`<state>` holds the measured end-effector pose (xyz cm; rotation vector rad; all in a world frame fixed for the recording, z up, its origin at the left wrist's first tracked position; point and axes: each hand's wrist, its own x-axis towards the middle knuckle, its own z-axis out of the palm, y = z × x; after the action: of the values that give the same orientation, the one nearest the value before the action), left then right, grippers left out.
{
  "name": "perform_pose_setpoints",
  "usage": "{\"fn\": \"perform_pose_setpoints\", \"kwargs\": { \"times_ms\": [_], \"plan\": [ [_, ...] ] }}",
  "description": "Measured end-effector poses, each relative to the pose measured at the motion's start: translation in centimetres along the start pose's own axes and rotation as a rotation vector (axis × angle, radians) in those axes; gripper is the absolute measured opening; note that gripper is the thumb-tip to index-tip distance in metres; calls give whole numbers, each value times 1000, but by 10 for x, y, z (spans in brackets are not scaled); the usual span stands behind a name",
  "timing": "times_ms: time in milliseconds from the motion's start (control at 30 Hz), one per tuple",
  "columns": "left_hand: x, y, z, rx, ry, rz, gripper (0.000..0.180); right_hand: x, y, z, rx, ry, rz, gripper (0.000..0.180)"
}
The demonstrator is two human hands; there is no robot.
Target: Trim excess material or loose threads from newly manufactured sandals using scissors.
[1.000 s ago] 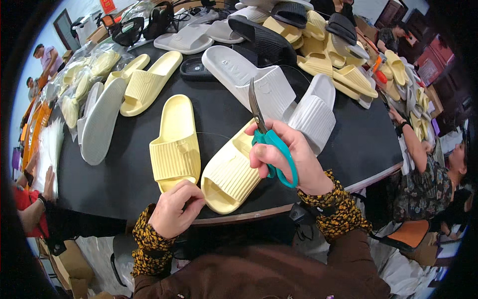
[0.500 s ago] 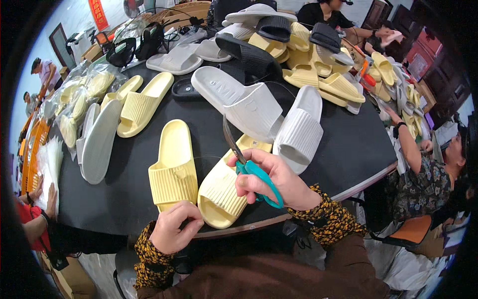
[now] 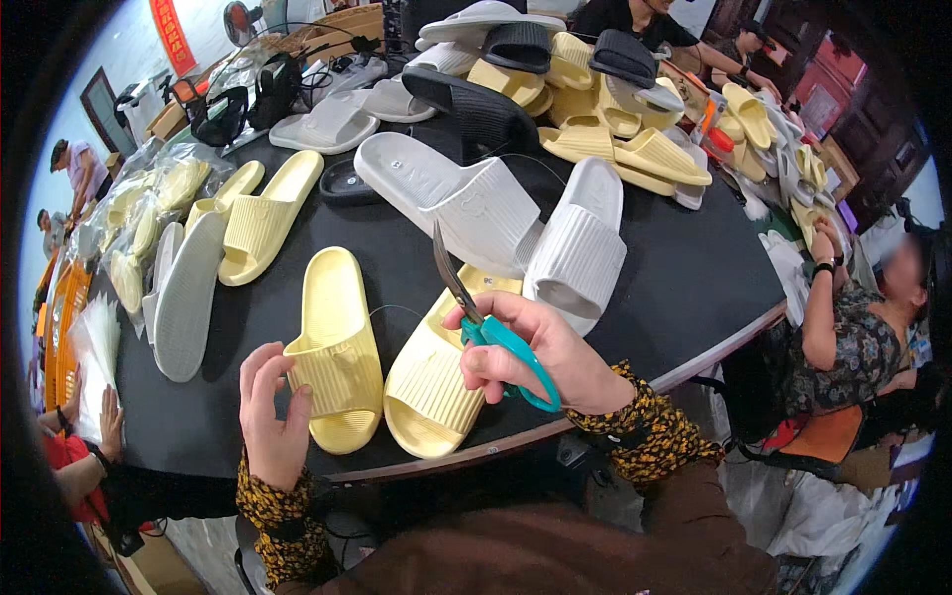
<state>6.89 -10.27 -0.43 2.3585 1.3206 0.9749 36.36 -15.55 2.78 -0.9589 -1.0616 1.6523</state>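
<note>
Scissors gripped in right hand, teal handles in fist, blades apart, tips aimed toward upper left of frame. Directly beneath: right yellow slide, long axis running from lower centre up toward frame centre. Left hand open, fingertips touching strap of left yellow slide, just beside. Thin thread near blade tips barely discernible; right slide's front hidden under white slide.
</note>
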Motion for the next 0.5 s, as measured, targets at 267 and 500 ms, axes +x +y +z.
{"fn": "perform_pose_setpoints", "kwargs": {
  "times_ms": [267,500],
  "plan": [
    [-11,-23,10,-168,-154,-187,57,-13,14,-2,37,-2,12,42],
    [-7,-10,13,-278,-220,-129,47,-12,13,11,69,-107,60,35]
  ]
}}
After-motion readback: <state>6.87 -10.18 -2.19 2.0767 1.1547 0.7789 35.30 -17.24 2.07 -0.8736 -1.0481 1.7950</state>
